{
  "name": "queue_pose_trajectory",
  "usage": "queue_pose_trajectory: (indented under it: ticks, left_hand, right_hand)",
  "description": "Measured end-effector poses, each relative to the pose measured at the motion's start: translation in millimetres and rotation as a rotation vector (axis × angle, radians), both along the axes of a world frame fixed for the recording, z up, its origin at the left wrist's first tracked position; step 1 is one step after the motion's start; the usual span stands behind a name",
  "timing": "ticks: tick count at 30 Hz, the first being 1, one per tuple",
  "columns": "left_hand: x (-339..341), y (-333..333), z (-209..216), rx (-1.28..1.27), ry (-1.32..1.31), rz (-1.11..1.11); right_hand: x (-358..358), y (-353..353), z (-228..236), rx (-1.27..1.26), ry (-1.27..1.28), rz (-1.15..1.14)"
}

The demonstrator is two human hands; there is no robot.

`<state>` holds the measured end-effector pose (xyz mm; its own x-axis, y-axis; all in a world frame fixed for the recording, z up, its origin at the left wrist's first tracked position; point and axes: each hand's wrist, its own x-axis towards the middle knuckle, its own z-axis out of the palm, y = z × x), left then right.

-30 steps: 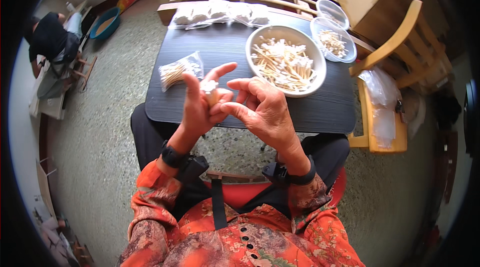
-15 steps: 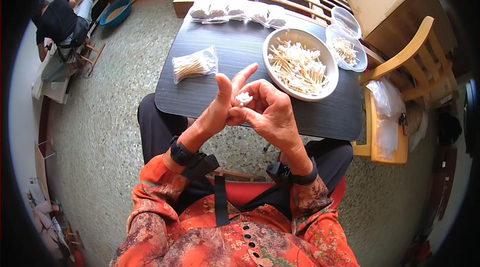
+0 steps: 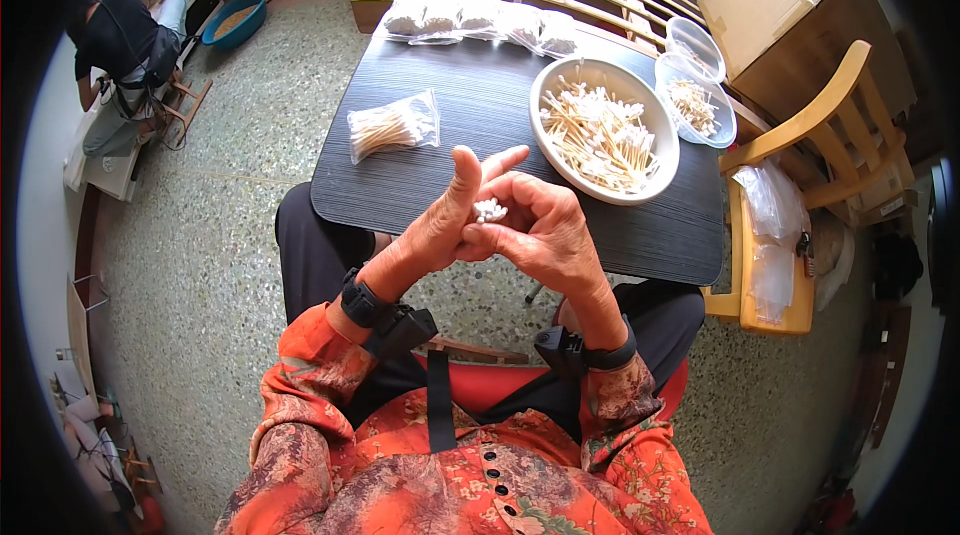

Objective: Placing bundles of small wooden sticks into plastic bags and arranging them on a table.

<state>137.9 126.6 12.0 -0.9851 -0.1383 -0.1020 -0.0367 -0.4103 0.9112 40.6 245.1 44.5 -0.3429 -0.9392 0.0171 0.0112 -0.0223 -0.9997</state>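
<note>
A small bundle of cotton swabs (image 3: 489, 211) is pinched upright in my right hand (image 3: 556, 235), white tips on top. Against the bundle's side rests my left hand (image 3: 448, 223), its thumb and a finger stretched out; its other fingers are partly hidden behind the right hand. Both hands are over the near edge of the dark table (image 3: 465, 170). Beyond them, to the left, lies a clear bag of cotton swabs (image 3: 393, 126). A large pale bowl (image 3: 610, 197) heaped with loose swabs stands at the right.
Several filled clear bags (image 3: 478, 17) line the table's far edge. Two clear plastic tubs (image 3: 722, 138) stand past the bowl, one holding swabs. A wooden chair (image 3: 780, 315) with plastic bags is at the right. A person (image 3: 120, 40) sits far left near a blue basin (image 3: 235, 23).
My two hands stay together around the swab bundle, with only a slight shift of the fingers. The view has moved slightly.
</note>
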Motion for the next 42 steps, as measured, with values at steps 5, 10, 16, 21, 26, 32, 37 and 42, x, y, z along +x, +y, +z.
queue_pose_trajectory:
  ticks: [5,10,16,21,26,32,37,42]
  left_hand:
    - [-4,-1,-2,0.035,0.004,-0.015]
    - [-8,-3,12,0.307,0.028,-0.017]
    - [-3,-9,7,0.537,0.135,-0.136]
    - [-1,-9,13,0.499,0.134,0.002]
    - [-2,1,13,0.485,0.065,0.144]
    - [-3,-1,4,0.415,0.035,0.229]
    - [-1,-2,13,0.379,0.122,0.134]
    - [-4,7,18,0.127,0.177,0.177]
  right_hand:
    - [0,-1,-3,-0.100,0.403,-0.009]
    - [-4,-2,0,-0.080,0.174,-0.076]
    - [-8,-3,5,-0.246,-0.186,-0.320]
    - [-12,-1,1,-0.264,-0.283,-0.328]
    - [3,-10,-3,-0.264,-0.080,-0.352]
    - [4,-14,-10,-0.313,0.153,-0.309]
    - [0,-6,0,-0.183,-0.038,-0.427]
    - [-5,-4,2,-0.236,-0.102,-0.471]
